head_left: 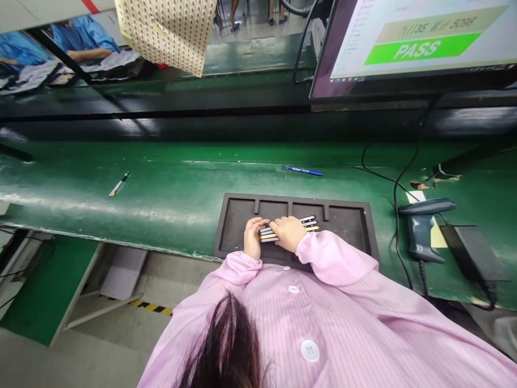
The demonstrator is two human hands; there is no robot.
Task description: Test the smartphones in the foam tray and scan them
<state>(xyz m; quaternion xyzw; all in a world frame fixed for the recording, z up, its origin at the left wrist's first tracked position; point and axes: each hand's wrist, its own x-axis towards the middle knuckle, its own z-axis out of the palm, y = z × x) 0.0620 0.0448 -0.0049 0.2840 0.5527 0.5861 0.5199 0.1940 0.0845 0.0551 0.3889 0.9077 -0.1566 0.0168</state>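
Several slim bars (309,223), dark with silver and one with yellow-orange edges, lie side by side over a black compartmented tray (343,203). My left hand (253,237) is closed around their left ends, its fingers curled at the tips. Across the middle of the bars rests my right hand (288,233), fingers bent over them and hiding part of their length. The right ends of the bars fan out slightly beyond it. Whether the bars touch the tray floor cannot be seen.
On the green bench (169,188) lie a blue pen (304,171) and a marker (119,184). To the right are a barcode scanner (424,229), cables and a black power adapter (474,253). A monitor (416,48) stands behind. Blue-sleeved people sit at the far left.
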